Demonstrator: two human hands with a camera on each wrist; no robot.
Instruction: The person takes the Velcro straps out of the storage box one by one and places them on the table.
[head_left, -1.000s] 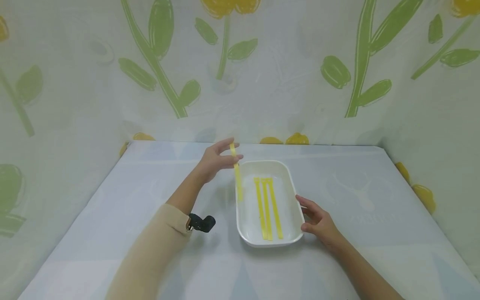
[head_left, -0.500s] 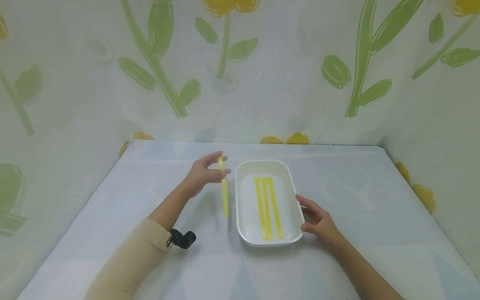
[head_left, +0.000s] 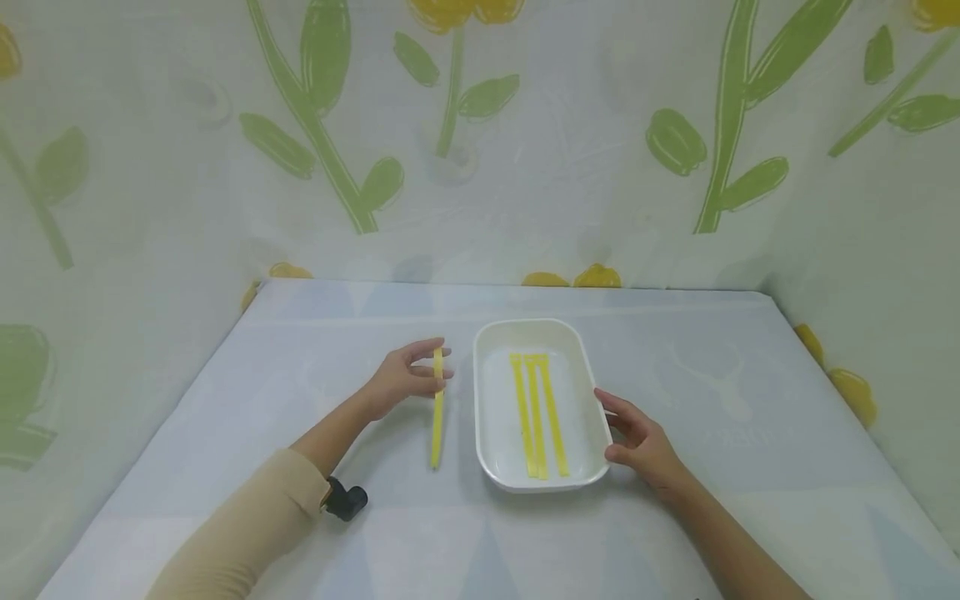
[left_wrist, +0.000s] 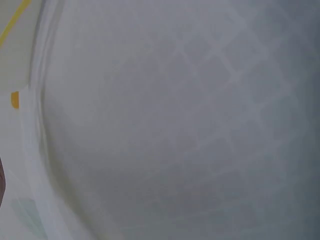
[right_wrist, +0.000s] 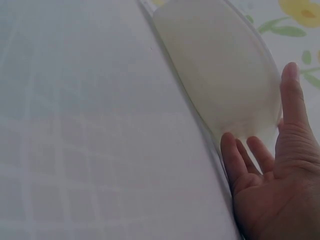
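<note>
My left hand (head_left: 405, 379) pinches a slim yellow strip (head_left: 437, 429) near its upper end. The strip stands almost upright left of a white tray (head_left: 486, 467), its lower end close to the table. Only a sliver of that hand shows at the edge of the left wrist view. Inside the tray lie 3 similar yellow strips (head_left: 539, 417), lengthwise and close together, with small wider heads at the far end. My right hand (head_left: 641, 446) rests against the tray's right side. In the right wrist view its fingertips touch the outer wall (right_wrist: 220, 75), while the thumb is spread up near the rim.
A pale patterned cloth covers the table (head_left: 720, 517). Behind and at both sides hangs a white curtain (head_left: 555, 167) with green leaves and yellow flowers. A black wrist camera (head_left: 347, 500) sits on the left forearm by the beige sleeve (head_left: 247, 525).
My left hand has moved left and towards me with its yellow strip, from above the tray's left rim to beside the tray. My right hand and the tray have stayed in place.
</note>
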